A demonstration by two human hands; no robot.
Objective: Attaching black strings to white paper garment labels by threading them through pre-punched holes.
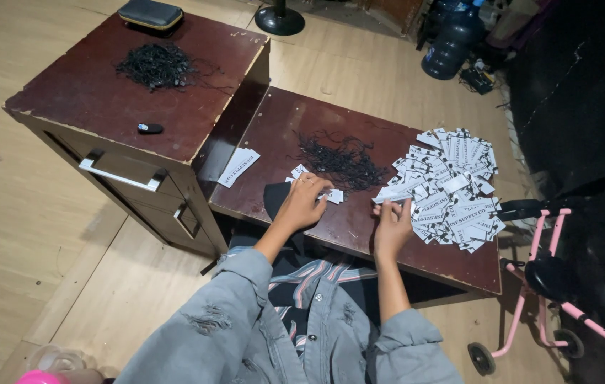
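A white paper tag (396,192) is being pinched in the right hand (391,226), beside the tag pile (452,186) on the table (274,121). Small tags (330,195) left of that pile are being pressed under the left hand (304,203); its grip is partly hidden, so what is being grasped cannot be told. Black strings (339,161) are lying tangled behind.

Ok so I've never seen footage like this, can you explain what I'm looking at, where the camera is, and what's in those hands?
The one picture comes from a camera worn on a person's head, looking down at their own two bare hands. They sit at a low dark wooden table. The right hand pinches a white paper tag beside a heap of similar tags. The left hand rests on a few tags near a pile of black strings. A taller cabinet on the left bears more black strings.
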